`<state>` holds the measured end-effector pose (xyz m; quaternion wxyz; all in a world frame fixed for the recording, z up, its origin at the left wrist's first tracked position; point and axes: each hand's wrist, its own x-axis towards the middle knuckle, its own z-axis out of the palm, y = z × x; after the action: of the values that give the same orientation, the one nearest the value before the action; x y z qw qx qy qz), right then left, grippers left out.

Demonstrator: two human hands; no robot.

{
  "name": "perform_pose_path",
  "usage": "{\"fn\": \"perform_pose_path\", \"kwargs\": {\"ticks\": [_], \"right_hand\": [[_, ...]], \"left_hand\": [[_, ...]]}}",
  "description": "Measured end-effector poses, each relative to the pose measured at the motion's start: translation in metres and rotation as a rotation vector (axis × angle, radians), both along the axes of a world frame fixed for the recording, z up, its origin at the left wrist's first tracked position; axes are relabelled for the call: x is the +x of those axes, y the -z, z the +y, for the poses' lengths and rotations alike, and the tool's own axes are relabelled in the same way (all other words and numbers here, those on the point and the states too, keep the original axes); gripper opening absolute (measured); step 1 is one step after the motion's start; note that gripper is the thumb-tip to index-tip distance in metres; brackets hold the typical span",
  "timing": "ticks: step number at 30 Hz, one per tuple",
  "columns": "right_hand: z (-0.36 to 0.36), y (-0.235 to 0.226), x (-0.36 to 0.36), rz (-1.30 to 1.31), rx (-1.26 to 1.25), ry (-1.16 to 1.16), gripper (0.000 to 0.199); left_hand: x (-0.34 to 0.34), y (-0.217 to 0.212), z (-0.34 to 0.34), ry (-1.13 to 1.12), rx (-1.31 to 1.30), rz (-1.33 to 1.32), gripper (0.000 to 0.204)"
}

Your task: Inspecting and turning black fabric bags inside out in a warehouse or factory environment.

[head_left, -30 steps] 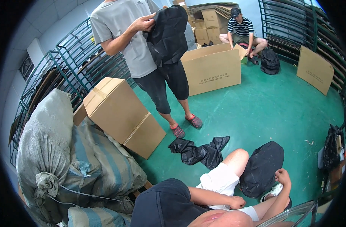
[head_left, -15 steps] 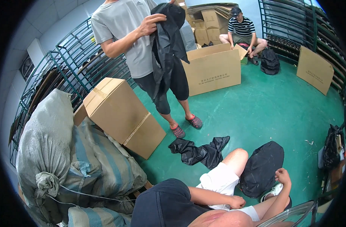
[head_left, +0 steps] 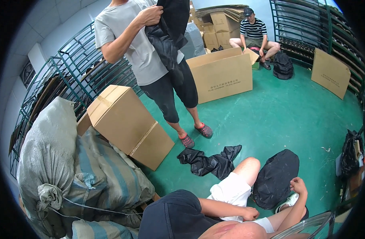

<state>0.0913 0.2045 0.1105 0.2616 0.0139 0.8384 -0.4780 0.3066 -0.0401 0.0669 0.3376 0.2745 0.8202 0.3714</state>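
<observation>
Hanging near black bag, right grip half-open, empty; left grip curled, cannot tell how tightly.

Striped sacks lie beside a cardboard carton, green racks beyond.

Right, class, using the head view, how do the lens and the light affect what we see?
In the head view, the fisheye lens bends the green rack at upper right and leaves black corners; also in the head view, light puts a pale sheen on the green floor, while the black bag is too dark to show much surface detail.
</observation>
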Motion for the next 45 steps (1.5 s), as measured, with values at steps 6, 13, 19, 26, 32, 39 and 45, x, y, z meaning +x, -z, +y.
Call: {"fn": "perform_pose_path", "kwargs": {"ticks": [6, 13, 19, 26, 32, 39, 45], "right_hand": [[0.001, -0.003, 0.001, 0.003, 0.014, -0.028, 0.016], [0.004, -0.001, 0.001, 0.034, 0.042, -0.034, 0.014], [0.007, -0.001, 0.003, 0.033, 0.029, -0.017, 0.014], [0.007, 0.004, 0.001, 0.046, -0.002, -0.021, 0.015], [0.005, -0.004, 0.004, 0.022, 0.0, -0.001, 0.017], [0.005, -0.006, 0.004, 0.022, 0.014, 0.005, 0.019], [0.006, -0.002, 0.003, 0.015, -0.009, 0.008, 0.02]], "left_hand": [[0.002, 0.001, 0.001, 0.014, -0.012, -0.016, 0.021], [0.001, -0.001, 0.001, 0.013, -0.012, 0.014, 0.02], [0.001, -0.003, 0.002, 0.014, -0.025, 0.002, 0.02], [0.001, -0.001, 0.001, 0.027, -0.028, -0.001, 0.022], [0.001, -0.003, -0.001, 0.026, -0.036, 0.011, 0.024], [-0.002, -0.015, -0.002, 0.04, -0.073, -0.043, 0.025], [0.0, -0.008, -0.002, 0.038, -0.069, -0.027, 0.023]]}}
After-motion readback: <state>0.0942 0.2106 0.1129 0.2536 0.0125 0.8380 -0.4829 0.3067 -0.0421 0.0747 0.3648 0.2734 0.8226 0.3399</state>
